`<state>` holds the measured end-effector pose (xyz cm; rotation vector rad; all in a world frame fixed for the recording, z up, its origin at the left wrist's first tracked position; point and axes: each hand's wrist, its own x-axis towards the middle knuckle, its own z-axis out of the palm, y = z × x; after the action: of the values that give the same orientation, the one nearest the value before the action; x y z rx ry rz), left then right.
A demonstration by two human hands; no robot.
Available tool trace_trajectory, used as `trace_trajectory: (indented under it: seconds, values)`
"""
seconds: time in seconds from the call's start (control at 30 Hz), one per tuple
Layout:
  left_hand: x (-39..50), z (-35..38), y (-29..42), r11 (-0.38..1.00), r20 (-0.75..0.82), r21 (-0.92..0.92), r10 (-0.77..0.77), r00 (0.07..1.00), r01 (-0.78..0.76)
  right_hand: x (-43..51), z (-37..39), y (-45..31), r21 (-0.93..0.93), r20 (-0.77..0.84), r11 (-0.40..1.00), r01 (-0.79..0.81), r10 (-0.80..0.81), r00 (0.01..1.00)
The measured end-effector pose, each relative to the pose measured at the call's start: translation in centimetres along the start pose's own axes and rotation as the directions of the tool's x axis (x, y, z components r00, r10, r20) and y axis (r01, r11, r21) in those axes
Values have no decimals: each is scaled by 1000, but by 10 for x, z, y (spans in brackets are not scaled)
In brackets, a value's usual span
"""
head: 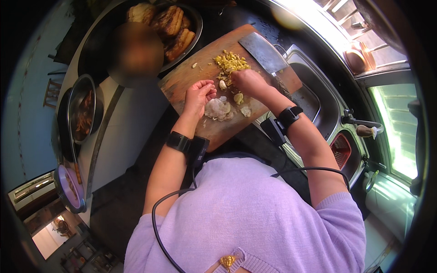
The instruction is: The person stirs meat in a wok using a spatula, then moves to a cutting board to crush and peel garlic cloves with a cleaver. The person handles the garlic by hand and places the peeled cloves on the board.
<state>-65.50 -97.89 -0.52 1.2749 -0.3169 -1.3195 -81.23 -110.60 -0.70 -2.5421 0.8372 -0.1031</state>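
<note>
A wooden cutting board (191,73) lies before me. My left hand (200,96) is above its left part, thumb and fingers pinched on a small pale piece, perhaps garlic. Just below it are papery garlic skins (218,108). My right hand (248,81), fingers curled down, is at the lower edge of the chopped yellowish pieces (229,63); whether it holds anything is hidden. Between the hands lies a garlic clove (223,84), with another clove (238,98) below my right hand. A cleaver (263,51) rests at the board's upper right, its handle beside my right forearm.
A metal basin with browned meat chunks (170,22) stands at the upper left. Farther left is a pan of dark reddish food (85,116). At right are the steel sink (309,82), a faucet (363,123) and a red plastic basket (340,150).
</note>
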Motion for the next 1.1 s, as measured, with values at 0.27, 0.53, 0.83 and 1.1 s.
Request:
trace_trajectory:
  seconds: [0.27,0.53,0.83,1.1]
  values:
    - [0,9,5,1000,38,21,-6,999,5,-2,-22,25,908,98,358,-218,325,941]
    - [1,28,14,1000,28,-26,7,1000,-6,-3,-19,34,855,316,-476,-206,164,934]
    - [9,72,18,701,230,579,350,908,-417,-8,-6,14,685,439,-642,-343,-12,899]
    - [34,64,3,573,254,641,470,845,-511,-53,-9,33,802,335,-575,-164,204,920]
